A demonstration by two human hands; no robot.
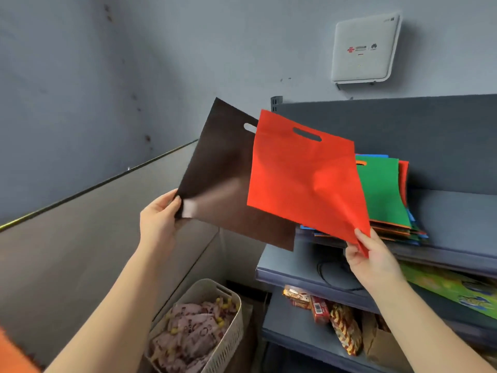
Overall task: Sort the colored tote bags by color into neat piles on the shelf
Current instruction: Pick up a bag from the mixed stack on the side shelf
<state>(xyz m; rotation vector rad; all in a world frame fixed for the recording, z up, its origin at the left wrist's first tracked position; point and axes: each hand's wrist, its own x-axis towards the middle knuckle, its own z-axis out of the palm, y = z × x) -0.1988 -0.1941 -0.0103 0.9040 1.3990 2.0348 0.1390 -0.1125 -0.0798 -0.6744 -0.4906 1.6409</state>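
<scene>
My left hand (160, 218) pinches the lower left corner of a dark brown tote bag (223, 179), held up in the air left of the shelf. My right hand (372, 258) pinches the lower right corner of a red tote bag (304, 179), which overlaps the brown one's right edge. Behind the red bag, a mixed pile of tote bags (387, 200) lies on the grey shelf (457, 224), green on top, with blue, orange and red edges showing beneath.
A white router box (363, 48) hangs on the wall above the shelf. Lower shelves hold snack packets (336, 316) and a green printed box (451, 292). A white basket (204, 329) of wrapped snacks stands on the floor beside a grey counter (94, 238).
</scene>
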